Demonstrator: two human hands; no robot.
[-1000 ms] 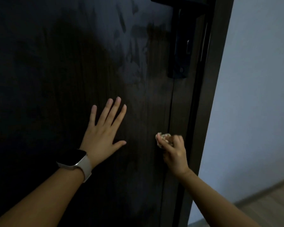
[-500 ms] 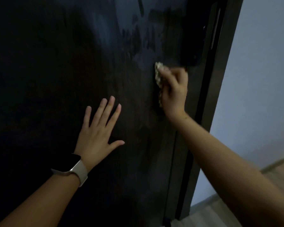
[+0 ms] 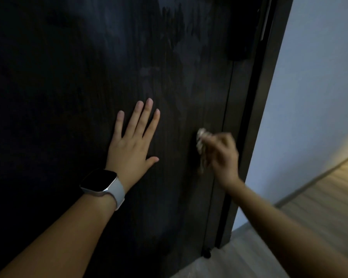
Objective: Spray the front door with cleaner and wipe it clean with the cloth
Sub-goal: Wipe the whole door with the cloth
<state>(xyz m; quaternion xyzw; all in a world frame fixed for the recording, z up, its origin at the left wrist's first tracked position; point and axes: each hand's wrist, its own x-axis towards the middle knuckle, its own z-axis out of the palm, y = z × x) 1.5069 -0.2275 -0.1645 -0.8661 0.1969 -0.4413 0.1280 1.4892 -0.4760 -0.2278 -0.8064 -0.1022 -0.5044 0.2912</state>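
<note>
I have my left hand (image 3: pixel 132 146) flat on the door (image 3: pixel 68 97), fingers straight and spread. At its 3 o'clock my right hand (image 3: pixel 222 155), blurred, pinches the cloth (image 3: pixel 201 137) against the panel. Hazy streaks sit at 12 o'clock; my bare palm could smudge the wet finish.

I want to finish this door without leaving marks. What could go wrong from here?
1. The left hand presses flat on the door, so it may leave a palm print on the dark surface.
2. Hazy streaks remain high beside the handle plate, while the cloth works lower, so they could dry unwiped.
3. The right hand has only a bunched grip on the cloth, so knuckles may rub the door.
</note>
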